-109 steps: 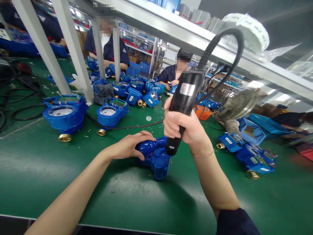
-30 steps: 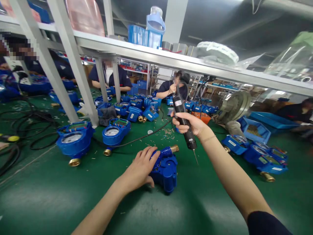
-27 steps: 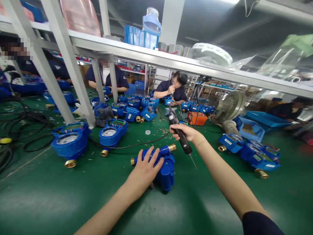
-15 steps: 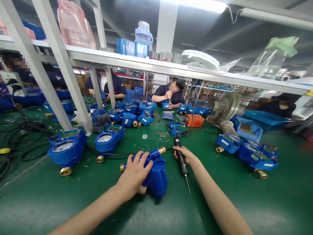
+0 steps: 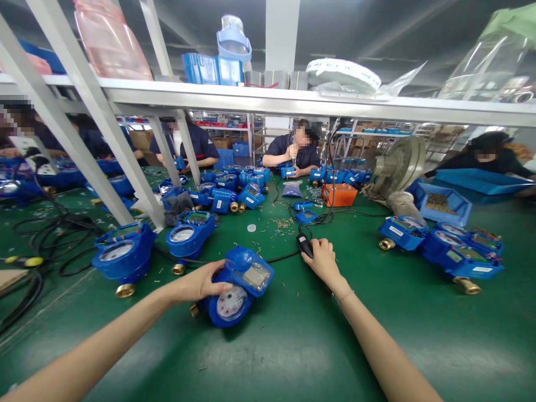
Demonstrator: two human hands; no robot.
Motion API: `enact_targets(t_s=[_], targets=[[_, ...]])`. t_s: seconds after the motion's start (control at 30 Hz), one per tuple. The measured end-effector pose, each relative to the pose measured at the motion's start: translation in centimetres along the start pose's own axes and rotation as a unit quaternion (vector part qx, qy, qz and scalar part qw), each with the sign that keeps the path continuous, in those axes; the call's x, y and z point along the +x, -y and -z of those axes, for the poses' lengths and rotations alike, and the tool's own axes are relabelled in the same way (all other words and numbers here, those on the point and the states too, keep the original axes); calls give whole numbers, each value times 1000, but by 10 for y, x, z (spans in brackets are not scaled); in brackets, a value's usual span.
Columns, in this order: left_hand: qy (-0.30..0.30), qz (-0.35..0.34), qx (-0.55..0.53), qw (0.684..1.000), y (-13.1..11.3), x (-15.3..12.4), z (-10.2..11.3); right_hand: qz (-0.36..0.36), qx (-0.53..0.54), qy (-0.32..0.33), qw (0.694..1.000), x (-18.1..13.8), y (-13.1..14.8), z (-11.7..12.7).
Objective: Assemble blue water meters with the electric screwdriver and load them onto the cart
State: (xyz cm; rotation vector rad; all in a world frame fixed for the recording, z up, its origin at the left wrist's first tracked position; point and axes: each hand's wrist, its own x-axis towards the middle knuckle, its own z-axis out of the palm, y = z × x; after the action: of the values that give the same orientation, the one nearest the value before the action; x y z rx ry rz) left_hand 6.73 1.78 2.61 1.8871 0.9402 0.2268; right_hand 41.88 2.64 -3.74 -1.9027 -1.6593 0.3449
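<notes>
A blue water meter (image 5: 238, 285) lies face up on the green table, its dial and small display showing. My left hand (image 5: 201, 282) grips its left side, fingers curled over the edge. My right hand (image 5: 323, 261) rests low on the table to the right of the meter, fingers closed round a black electric screwdriver (image 5: 304, 244) that lies almost flat, its cable running off to the left.
Two more blue meters (image 5: 121, 255) (image 5: 189, 239) stand at the left, others (image 5: 444, 245) at the right. Black cables (image 5: 46, 240) coil at far left. A slanted white frame post (image 5: 104, 123) carries a shelf (image 5: 293, 103). An orange box (image 5: 339, 194), a blue tray (image 5: 441, 204) and people sit beyond.
The meter has been turned over from back up to face up under my left hand. My right hand has come down from upright over the meter and lowered the screwdriver to the table.
</notes>
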Motion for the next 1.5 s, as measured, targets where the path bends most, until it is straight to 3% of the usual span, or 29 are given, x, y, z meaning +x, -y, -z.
enact_targets(t_s=[0.07,0.13,0.23,0.3,0.4,0.5,0.63,0.73,0.87,1.0,1.27,1.5], targets=[[11,-25,-42,999,7,1,2,55,8,17,998,-8,14,8],[24,-29,-76,996,15,6,2,157,77,111,978,-17,31,14],[44,-13,-107,993,24,18,6,303,219,290,881,-28,54,12],[61,-6,-101,993,25,23,13,321,273,321,848,-33,65,1],[60,-17,-69,996,12,20,29,284,329,293,852,-37,75,-26],[-9,-44,32,998,-16,11,33,241,373,244,862,-38,78,-54],[-68,-58,275,957,-51,15,8,165,424,200,868,-42,78,-75],[-67,-22,364,929,-65,34,-7,140,442,183,867,-47,77,-81],[-24,-27,400,916,-74,53,-6,150,446,144,871,-54,77,-83],[-34,-58,450,891,-78,54,-6,157,450,134,869,-58,78,-82],[-27,-55,412,909,-77,50,-9,162,463,144,860,-61,80,-77],[-11,-63,433,899,-86,50,-7,154,445,127,873,-63,84,-73]])
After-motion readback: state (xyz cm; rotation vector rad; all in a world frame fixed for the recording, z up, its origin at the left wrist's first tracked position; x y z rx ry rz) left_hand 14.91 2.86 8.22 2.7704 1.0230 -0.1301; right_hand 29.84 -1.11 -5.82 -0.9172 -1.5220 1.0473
